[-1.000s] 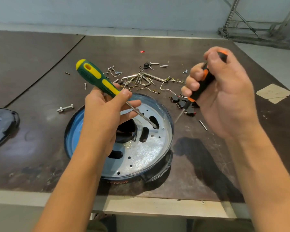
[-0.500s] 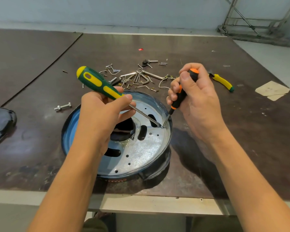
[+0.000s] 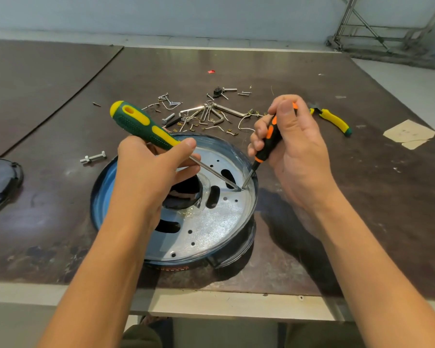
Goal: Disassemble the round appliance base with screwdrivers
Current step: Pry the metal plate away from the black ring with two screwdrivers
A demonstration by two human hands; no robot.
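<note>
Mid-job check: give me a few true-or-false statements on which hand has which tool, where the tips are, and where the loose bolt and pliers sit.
1. The left-hand grip holds the green-and-yellow screwdriver. True.
2. The right-hand grip holds the yellow-handled pliers. False: it holds the black-and-orange screwdriver; the pliers lie on the table beyond it.
3. Both screwdriver tips meet inside the round base, near its right rim. True.
4. The loose bolt lies inside the base. False: it lies on the table, left of the base.
</note>
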